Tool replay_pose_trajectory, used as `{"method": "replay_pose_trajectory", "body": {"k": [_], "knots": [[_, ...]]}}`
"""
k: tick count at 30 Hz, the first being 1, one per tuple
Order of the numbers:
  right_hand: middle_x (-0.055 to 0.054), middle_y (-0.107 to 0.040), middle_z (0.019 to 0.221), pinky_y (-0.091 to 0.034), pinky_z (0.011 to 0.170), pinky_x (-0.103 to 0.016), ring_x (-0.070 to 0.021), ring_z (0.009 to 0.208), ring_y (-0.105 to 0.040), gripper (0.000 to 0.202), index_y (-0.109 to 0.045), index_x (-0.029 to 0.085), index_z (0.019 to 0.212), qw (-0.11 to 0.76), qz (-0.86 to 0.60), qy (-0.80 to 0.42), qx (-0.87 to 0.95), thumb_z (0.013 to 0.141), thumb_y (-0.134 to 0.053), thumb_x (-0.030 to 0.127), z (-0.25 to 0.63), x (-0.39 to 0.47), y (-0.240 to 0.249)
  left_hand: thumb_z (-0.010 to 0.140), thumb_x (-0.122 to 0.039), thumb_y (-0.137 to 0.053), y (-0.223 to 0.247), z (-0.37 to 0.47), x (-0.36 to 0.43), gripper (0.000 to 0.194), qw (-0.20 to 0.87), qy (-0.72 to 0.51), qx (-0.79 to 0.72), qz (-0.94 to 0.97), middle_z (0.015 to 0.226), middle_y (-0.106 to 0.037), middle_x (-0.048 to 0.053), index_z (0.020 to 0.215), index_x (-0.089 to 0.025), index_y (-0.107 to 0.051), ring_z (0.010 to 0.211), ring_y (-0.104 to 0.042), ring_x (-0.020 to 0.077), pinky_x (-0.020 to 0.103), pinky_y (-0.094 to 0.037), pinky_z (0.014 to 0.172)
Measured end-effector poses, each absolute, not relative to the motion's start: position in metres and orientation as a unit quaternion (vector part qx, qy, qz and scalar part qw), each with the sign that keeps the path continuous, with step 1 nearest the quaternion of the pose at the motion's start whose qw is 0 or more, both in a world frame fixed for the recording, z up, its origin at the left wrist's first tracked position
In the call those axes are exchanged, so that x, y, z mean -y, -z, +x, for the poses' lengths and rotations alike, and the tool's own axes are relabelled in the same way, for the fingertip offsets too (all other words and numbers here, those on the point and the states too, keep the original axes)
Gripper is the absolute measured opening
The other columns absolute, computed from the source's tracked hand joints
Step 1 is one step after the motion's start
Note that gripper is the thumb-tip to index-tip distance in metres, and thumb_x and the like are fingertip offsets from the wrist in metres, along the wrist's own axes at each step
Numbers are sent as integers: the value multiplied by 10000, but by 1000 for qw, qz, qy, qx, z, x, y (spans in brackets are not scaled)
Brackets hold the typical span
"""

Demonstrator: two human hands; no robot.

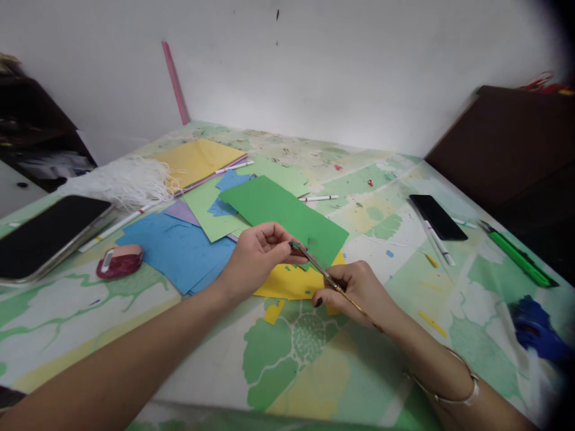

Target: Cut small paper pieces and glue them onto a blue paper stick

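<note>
My right hand (366,290) is closed around thin scissors (335,282) with gold-coloured handles, their blades pointing up and left. At the blade tips, the fingers of my left hand (263,251) are pinched together. Whatever lies between them is too small and hidden to name, though a greenish speck shows there. Just beyond both hands lies a green paper sheet (287,215). Beneath them is a yellow paper (283,282) with small green scraps on it. Blue paper sheets (179,251) lie to the left of my left hand.
A phone (49,233), a pink-and-maroon object (120,261) and white string (130,182) are at left. A yellow sheet (202,158) lies behind. On the right are a black phone (438,216), white sticks (438,242), a green cutter (518,257) and a blue object (536,329).
</note>
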State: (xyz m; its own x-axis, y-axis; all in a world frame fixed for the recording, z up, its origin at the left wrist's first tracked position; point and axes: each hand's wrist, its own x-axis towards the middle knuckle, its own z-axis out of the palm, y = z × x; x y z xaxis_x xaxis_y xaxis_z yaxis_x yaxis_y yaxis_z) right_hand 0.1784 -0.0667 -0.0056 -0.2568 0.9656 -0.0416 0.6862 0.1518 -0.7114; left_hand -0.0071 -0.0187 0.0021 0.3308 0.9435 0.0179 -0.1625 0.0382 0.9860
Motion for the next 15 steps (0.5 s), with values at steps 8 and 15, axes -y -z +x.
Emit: {"method": "replay_pose_trajectory", "body": {"k": [8, 15], "knots": [[49, -262, 446, -163, 404, -209, -62, 463, -219, 566, -422, 146, 444, 202, -564, -305, 740, 649, -599, 643, 180, 66, 4, 735, -161, -580, -3, -11, 16, 63, 631, -425, -357, 542, 749, -678, 36, 694, -136, -540, 729, -682, 164, 295, -569, 725], [50, -260, 452, -165, 402, -212, -63, 461, -214, 566, -431, 148, 444, 201, -564, -307, 740, 645, -600, 649, 179, 66, 4, 726, -162, -601, -5, -13, 12, 78, 644, -402, -348, 549, 758, -687, 53, 683, -128, -546, 706, -686, 167, 285, -569, 697]]}}
